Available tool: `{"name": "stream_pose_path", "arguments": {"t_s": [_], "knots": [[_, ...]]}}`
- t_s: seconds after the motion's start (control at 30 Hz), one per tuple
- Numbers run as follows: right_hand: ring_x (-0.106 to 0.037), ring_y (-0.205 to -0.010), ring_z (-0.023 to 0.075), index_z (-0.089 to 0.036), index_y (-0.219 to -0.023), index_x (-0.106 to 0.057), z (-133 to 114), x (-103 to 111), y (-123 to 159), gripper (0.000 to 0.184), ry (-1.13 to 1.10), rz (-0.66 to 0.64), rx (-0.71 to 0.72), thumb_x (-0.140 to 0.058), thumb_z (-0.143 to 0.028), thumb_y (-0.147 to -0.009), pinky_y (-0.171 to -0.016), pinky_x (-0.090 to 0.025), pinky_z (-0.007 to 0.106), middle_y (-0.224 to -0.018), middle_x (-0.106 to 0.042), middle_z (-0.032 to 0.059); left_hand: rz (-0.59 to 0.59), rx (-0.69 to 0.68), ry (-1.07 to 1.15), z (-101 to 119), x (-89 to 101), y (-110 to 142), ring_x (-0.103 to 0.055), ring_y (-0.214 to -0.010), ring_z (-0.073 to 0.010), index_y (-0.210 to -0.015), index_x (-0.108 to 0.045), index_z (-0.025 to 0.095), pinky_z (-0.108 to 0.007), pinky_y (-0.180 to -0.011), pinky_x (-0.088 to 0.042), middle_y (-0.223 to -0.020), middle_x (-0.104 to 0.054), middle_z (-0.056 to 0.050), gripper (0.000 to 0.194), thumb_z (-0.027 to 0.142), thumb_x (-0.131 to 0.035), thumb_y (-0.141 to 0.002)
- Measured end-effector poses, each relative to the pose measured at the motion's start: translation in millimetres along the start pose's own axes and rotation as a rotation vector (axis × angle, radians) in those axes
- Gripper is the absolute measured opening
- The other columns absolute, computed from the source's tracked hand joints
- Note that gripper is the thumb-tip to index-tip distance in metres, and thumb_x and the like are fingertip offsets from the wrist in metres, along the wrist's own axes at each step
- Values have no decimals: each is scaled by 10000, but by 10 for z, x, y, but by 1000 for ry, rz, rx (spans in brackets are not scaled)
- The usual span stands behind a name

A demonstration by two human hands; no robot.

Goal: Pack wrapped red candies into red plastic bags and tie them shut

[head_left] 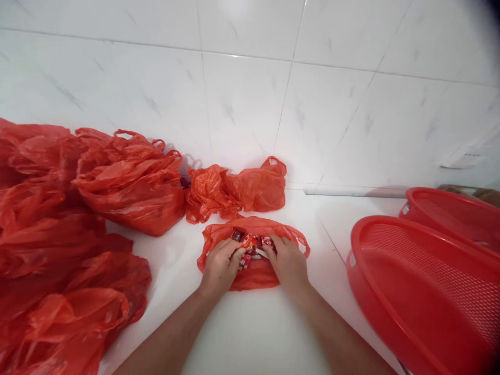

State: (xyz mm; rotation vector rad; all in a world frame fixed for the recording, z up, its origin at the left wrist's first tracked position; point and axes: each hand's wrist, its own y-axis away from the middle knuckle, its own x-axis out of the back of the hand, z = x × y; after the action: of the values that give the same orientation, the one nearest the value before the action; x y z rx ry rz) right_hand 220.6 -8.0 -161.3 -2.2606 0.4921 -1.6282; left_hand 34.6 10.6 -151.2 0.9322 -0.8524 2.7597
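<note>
A red plastic bag (253, 282) lies spread on the white surface before me, with several small wrapped packets on or in it. My left hand (221, 264) reaches in from the left, thumb and fingers closed on a small orange-red packet (249, 240). Opposite it, my right hand (289, 264) has its fingers curled round a red-and-white packet (267, 241). Between the hands lie a dark brown packet (236, 235) and a red patterned packet (245, 261). Printing on the wrappers is too small to read.
Several filled red plastic bags (128, 182) are heaped on the left. Two smaller red bags (255, 187) rest against the white tiled wall (242, 104). At the right stand a red perforated basket (375, 271) and a second red basket (414, 200) behind it.
</note>
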Motion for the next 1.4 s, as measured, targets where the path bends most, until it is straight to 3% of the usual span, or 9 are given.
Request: {"name": "stream_pose_path", "arguments": {"t_s": [0.27, 0.5, 0.67, 0.8, 0.97, 1.23, 1.4], "knots": [[-549, -863, 239, -211, -1089, -589, 14, 65, 24, 265, -110, -38, 110, -613, -244, -828, -767, -445, 365, -921, -639, 52, 7, 10, 4, -22, -15, 0, -571, -769, -161, -853, -619, 224, -282, -714, -434, -772, -617, -5, 159, 256, -468, -892], [-544, -943, 247, -193, -1062, -555, -55, 47, 60, 305, -222, 5, 164, -555, -109, -769, -841, -429, 405, -1020, -614, 69, -7, -6, 31, -5, -17, -7, -585, -792, -166, -858, -637, 217, -290, -722, -457, -804, -630, -20, 174, 243, -468, -891], [-539, -983, 226, -186, -1081, -517, -113, 64, 94, 322, -397, -1, 179, -510, -90, -774, -872, -437, 389, -1075, -584, 77, -14, -72, 92, -36, -49, -10, -593, -1002, -198, -949, -648, 224, -347, -873, -468, -1015, -672, -50, 175, 221, -485, -885], [-544, -955, 199, -196, -1072, -505, -124, 80, 112, 296, -534, -45, 183, -431, -82, -809, -835, -458, 356, -1040, -570, 68, -85, -99, 133, -72, -79, -4, -563, -1106, -219, -929, -664, 237, -401, -936, -442, -1121, -662, -55, 177, 191, -503, -871], [-543, -925, 172, -217, -1058, -488, -125, 53, 144, 381, -626, -66, 130, -423, -24, -737, -818, -469, 323, -1018, -551, 39, -160, -176, 136, -76, -84, -17, -567, -1056, -224, -872, -655, 238, -449, -971, -380, -1054, -674, -45, 113, 187, -557, -846], [-563, -950, 203, -209, -1195, -464, -114, 54, 152, 424, -622, -24, 91, -528, -146, -781, -854, -469, 365, -1088, -577, 69, -91, -73, 323, 28, -54, 17, -588, -919, -168, -869, -656, 201, -303, -781, -478, -1007, -597, -69, 163, 171, -496, -871], [-582, -853, 219, -192, -967, -597, -119, 99, 125, 158, -523, -89, 147, -518, -227, -835, -771, -467, 372, -918, -636, 63, -84, -1, 390, 75, -56, 30, -589, -939, -173, -811, -666, 189, -280, -785, -482, -966, -592, -65, 146, 199, -528, -857]]}}
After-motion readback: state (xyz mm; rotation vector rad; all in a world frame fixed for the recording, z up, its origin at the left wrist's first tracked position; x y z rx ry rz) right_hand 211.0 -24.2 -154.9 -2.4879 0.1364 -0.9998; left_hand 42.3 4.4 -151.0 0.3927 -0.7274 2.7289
